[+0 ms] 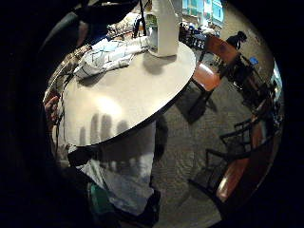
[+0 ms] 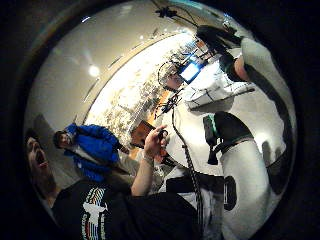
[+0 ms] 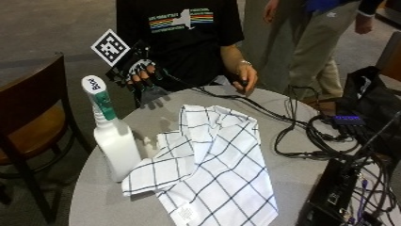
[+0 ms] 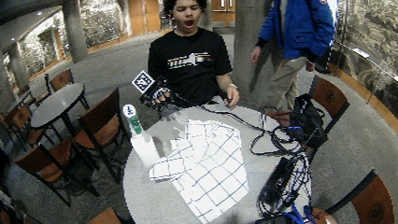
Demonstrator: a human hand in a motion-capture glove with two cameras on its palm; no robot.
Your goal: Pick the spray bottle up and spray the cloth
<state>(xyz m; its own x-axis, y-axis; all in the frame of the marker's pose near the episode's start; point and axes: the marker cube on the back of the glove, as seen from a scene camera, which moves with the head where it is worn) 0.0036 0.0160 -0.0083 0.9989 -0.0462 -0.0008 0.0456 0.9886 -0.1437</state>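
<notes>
Outside view: gloved hand point(image 3: 139, 74) is hovering upper left, fingers spread, above the surface point(image 3: 294, 174); bottle point(image 3: 113, 136) is touching the cloth point(image 3: 213, 165).

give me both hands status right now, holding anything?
Gloved right hand: open, fingers spread above the table edge, holding nothing.
Bare left hand: rests at the table edge; any grip cannot be told.

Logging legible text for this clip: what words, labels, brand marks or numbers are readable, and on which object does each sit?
Blue lettering on the spray bottle's white cap: too blurred to read for sure.
Small tag at the hem of the checked cloth: too small to read.
Print on the person's black T-shirt: coloured stripes and a white shape; the line of text above is unreadable.
Nothing else carries readable text.
</notes>
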